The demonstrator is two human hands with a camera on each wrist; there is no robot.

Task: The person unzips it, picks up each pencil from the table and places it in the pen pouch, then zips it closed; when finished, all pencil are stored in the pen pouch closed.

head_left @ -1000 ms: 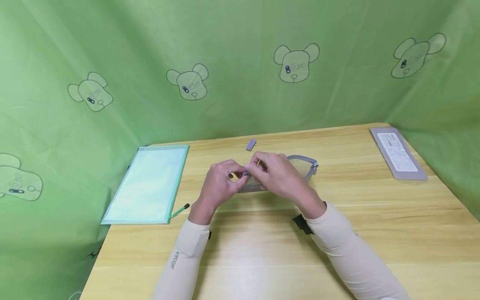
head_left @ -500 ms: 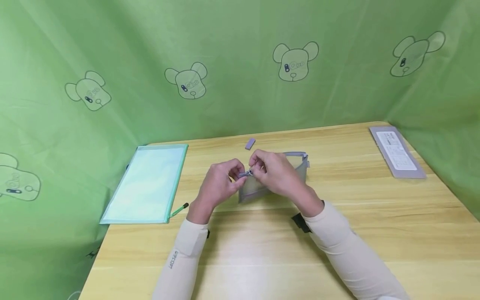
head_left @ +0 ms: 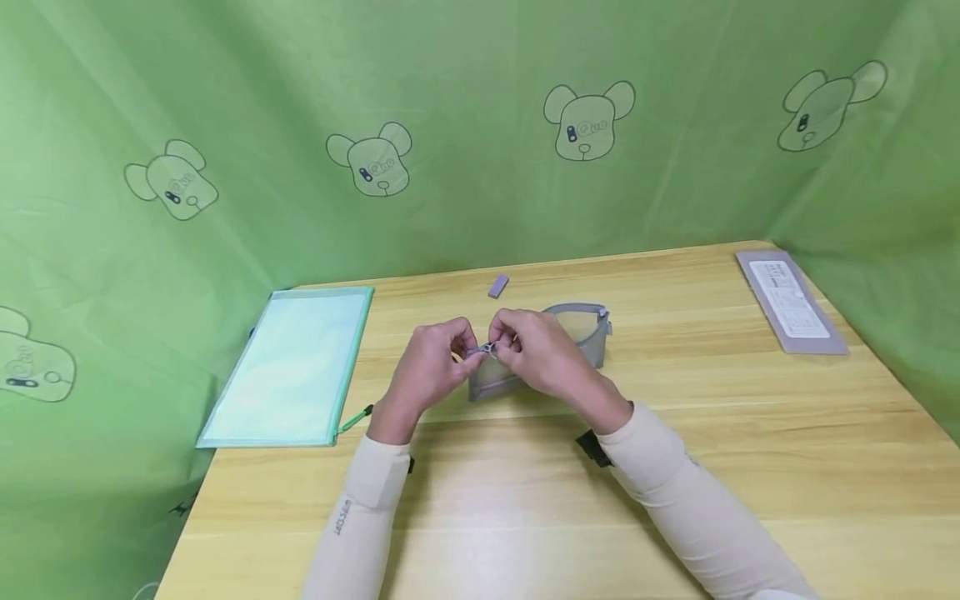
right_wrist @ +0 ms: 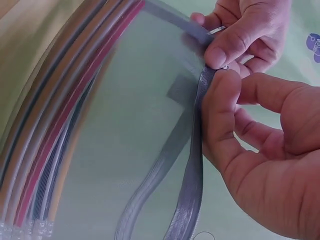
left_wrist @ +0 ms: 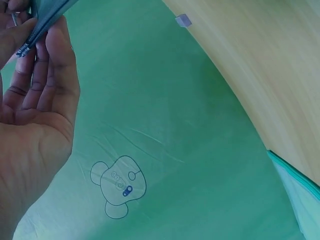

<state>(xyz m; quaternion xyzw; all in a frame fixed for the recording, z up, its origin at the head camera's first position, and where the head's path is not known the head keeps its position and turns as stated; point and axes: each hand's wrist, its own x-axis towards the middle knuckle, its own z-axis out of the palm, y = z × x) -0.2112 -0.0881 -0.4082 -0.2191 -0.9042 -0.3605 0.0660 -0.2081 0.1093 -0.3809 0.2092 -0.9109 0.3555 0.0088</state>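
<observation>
A grey see-through zip pouch [head_left: 597,348] stands on the table between my hands, its mouth gaping at the right end. In the right wrist view, several pencils or pens [right_wrist: 55,115] show through its side. My left hand [head_left: 429,367] pinches the left end of the zipper [left_wrist: 44,27] between thumb and fingers. Close against it, my right hand [head_left: 546,354] pinches the zipper by its pull, near a small ring [head_left: 491,349]. In the right wrist view, the right thumb and fingertips lie over the grey zipper tape [right_wrist: 192,145], partly hiding the pull.
Behind the hands lies a small purple block [head_left: 498,287], perhaps an eraser. A teal-edged zip folder [head_left: 288,367] with a green pull lies at the left. At the far right is a purple-grey flat piece [head_left: 792,304] with a white label. A green curtain [head_left: 480,200] surrounds the table.
The pouch's right end has swung left, and more of its side shows below the hands. Both hands have shifted slightly left, and the zipper's end and ring have come into sight between the fingertips.
</observation>
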